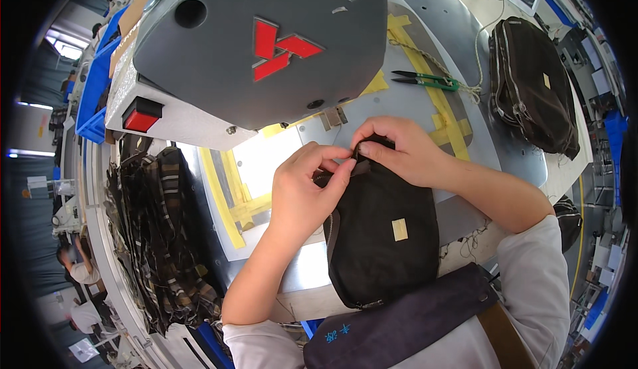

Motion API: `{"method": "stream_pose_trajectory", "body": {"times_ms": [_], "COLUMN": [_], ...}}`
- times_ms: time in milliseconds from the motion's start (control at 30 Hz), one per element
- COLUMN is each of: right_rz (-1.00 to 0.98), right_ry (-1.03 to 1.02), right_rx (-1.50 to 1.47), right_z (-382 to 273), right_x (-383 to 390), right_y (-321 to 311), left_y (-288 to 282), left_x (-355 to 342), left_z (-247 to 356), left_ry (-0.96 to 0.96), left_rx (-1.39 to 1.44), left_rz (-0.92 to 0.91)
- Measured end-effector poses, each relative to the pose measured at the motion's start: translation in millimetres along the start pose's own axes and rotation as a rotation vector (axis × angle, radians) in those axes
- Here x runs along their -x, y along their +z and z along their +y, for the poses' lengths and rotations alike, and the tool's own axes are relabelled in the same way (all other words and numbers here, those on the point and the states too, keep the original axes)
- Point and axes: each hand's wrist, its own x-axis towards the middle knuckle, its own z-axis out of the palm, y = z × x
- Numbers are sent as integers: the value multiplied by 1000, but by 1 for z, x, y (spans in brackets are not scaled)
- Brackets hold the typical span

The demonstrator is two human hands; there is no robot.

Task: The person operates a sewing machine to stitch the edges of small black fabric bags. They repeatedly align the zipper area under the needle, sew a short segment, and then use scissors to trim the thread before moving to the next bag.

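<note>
Head view shows a person at a sewing machine (259,43), both hands working the top edge of a black pouch (382,236) that lies on the metal table (425,96) just in front of the machine. The left hand (306,189) is closed in a pinch, thumb and forefinger gripping the pouch's upper edge by the zip end. The right hand (399,149) is curled over the same edge from the other side, fingers pressing the fabric down, so the 2 hands nearly touch

As for progress, my judgement is that the pouch is mostly made: its body is shaped, a small tan label (399,229) is already on the front, and a zip runs along its left side and bottom. What seems left is finishing or lining up the top corner near the zip end; I cannot tell whether that corner has been stitched yet, since the fingers cover it

Counted: 1 pouch in hand; 1 similar dark bag (531,83) with zips and its own small label lying well apart at the right of the table; 1 pair of green-handled thread snips (425,80) on the table beyond the hands, tied to a cord; several strips of yellow tape (452,123) stuck on the table; 1 red switch (141,115) on the machine's left side; a bundle of striped straps (159,236) hanging off the table's left edge
</note>
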Motion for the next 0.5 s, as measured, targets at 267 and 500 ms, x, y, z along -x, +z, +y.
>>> {"method": "stream_pose_trajectory", "body": {"times_ms": [267,500], "right_rz": [79,97], "right_ry": [-48,-431], "right_rx": [129,444], "right_z": [0,0], "right_x": [2,0], "right_y": [5,2], "left_y": [7,6], "left_x": [3,1], "left_z": [2,-6], "left_ry": [140,-78], "left_rx": [-208,26], "left_rz": [96,47]}}
